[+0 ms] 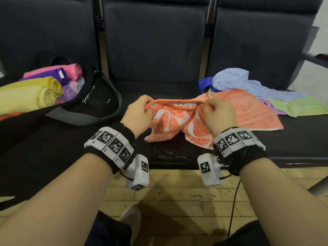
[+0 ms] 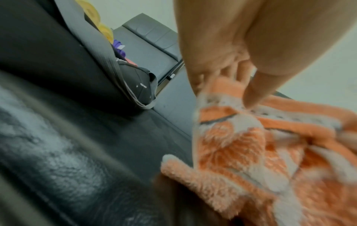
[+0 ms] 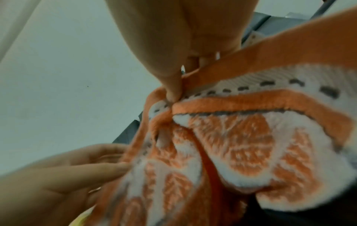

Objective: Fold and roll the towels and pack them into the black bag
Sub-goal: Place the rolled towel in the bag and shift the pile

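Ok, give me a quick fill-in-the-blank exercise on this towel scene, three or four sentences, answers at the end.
1. Both hands, left hand and right hand, pinch the edge of the ____-printed towel.
2. The rolled towels sit in the ____ bag.
3. The unfolded pile lies to the person's ____.
4. The top towel of that pile is light ____.

Missing words: orange; black; right; blue

black bag left, towel pile right
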Demonstrator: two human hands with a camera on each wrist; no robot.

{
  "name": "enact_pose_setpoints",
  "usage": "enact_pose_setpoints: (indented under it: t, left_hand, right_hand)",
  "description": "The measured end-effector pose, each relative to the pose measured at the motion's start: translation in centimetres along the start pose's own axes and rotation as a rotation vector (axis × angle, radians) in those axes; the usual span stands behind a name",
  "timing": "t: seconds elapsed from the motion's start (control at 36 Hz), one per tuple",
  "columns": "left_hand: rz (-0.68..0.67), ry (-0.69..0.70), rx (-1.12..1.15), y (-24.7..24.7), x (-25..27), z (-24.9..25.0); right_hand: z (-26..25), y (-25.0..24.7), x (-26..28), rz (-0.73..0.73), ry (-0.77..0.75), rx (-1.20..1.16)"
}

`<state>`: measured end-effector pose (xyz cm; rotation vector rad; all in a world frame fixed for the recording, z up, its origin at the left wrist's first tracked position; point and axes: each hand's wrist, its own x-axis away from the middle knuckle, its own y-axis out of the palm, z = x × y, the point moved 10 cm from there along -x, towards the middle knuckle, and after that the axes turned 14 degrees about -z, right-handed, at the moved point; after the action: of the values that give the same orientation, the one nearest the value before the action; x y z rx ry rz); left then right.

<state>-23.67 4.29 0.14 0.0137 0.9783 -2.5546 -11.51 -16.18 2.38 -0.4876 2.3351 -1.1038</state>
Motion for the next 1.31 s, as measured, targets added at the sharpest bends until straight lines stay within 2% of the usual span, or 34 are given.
enact_pose_setpoints:
  t: [0.08, 0.17, 0.22, 0.28, 0.36, 0.47, 0.58, 0.67, 0.72, 0.75, 0.86, 0.92, 1.11, 1.25, 1.31]
  left_hand:
    - [-0.042, 0.031, -0.127, 1.4, 0.0, 1.1]
    - [-0.108, 0.199, -0.274, 3.2, 0.5, 3.8]
    - [-0.184, 0.269, -0.265, 4.4, 0.8, 4.6]
    - [-0.207, 0.209, -0.118, 4.3, 0.6, 3.9]
    - [-0.091, 0.103, -0.016, 2.3, 0.2, 2.7]
    - [0.023, 0.081, 0.114, 0.1, 0.3, 2.3]
    - [0.096, -0.01, 0.204, -1.2, 0.4, 1.1]
    - [0.08, -0.13, 0.13, -1.0, 0.0, -0.6]
    - [0.035, -0.198, 0.002, -0.4, 0.1, -1.1]
    - [0.021, -0.173, -0.01, -0.1, 0.0, -0.9]
    - [-0.145, 0.12, 0.193, 2.2, 0.2, 2.8]
    - [-0.168, 0.11, 0.271, 2.7, 0.2, 3.2]
    - [-0.103, 0.223, 0.159, 2.2, 0.4, 4.8]
    - [-0.01, 0.237, 0.174, 1.2, 0.4, 4.8]
    - [0.07, 0.258, 0.18, 0.0, 0.6, 5.0]
  right_hand:
    - [-2.1, 1.8, 0.3, -0.165, -0.111, -0.154]
    - [-4.8, 3.5, 1.2, -0.298, -0.221, -0.216]
    - [-6.1, 4.0, 1.6, -0.333, -0.269, -0.185]
    - [-6.4, 4.0, 1.6, -0.329, -0.266, -0.205]
    - [-5.8, 4.1, 1.4, -0.341, -0.246, -0.211]
    - [-4.4, 5.0, 1.4, -0.364, -0.22, -0.06]
    - [-2.5, 4.2, 0.7, -0.263, -0.102, -0.279]
    - [-1.9, 3.5, 0.2, -0.206, -0.025, -0.521]
    - [-2.5, 2.8, 0.1, -0.167, -0.063, -0.597]
    - [-3.0, 2.6, 0.2, -0.155, -0.106, -0.59]
    - [-5.3, 2.6, 0.6, -0.18, -0.264, -0.511]
    - [-5.5, 3.0, 0.6, -0.21, -0.267, -0.491]
    - [-5.6, 4.1, 1.0, -0.263, -0.181, -0.565]
    - [-6.0, 4.4, 2.0, -0.267, -0.18, -0.632]
    - [-5.7, 5.6, 2.0, -0.322, -0.153, -0.662]
